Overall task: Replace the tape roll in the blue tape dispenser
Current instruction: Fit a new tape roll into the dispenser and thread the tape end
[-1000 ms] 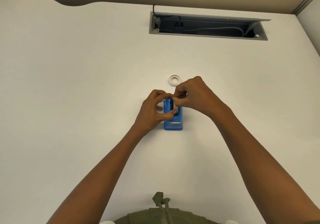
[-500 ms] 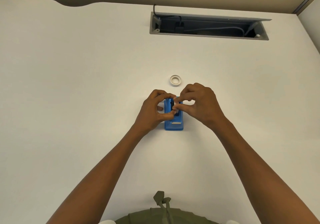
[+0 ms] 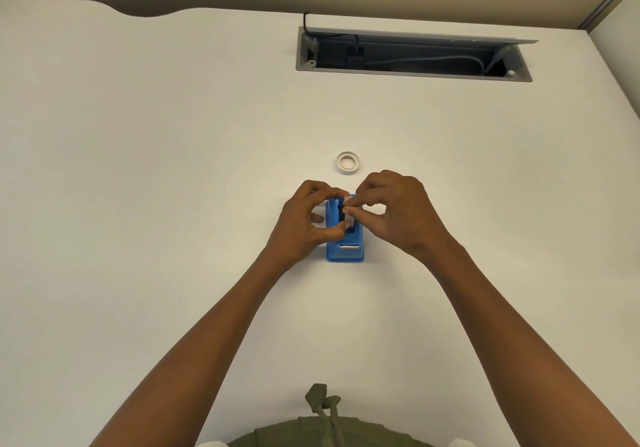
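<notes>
While we're looking straight down at the white desk [image 3: 138,204], both of our hands are bunched up over the blue dispenser [image 3: 344,249], which sits flat on the desk right between them. Our left hand [image 3: 304,225] wraps the dispenser's left side, thumb pressed against the near part of the body and index finger curled over the far top end, so it's clamped on the dispenser. Our right hand [image 3: 398,211] comes in from the other side with thumb and index pinched together on a small whitish roll [image 3: 349,208] sitting down in the dispenser's slot. We can only see a sliver of that roll between the fingertips, and there's something dark in the slot just left of it that's too small to make out. The near end of the dispenser, with its little metal cutter strip [image 3: 349,246], pokes out toward us past both hands and isn't touched.

Just beyond our right hand's knuckles, a second ring of tape [image 3: 347,162] lies flat on the desk, apart from both hands and the dispenser. Well past that, at the far side of the desk, an open cable tray [image 3: 412,55] shows a black plug and some grey cord inside.
</notes>
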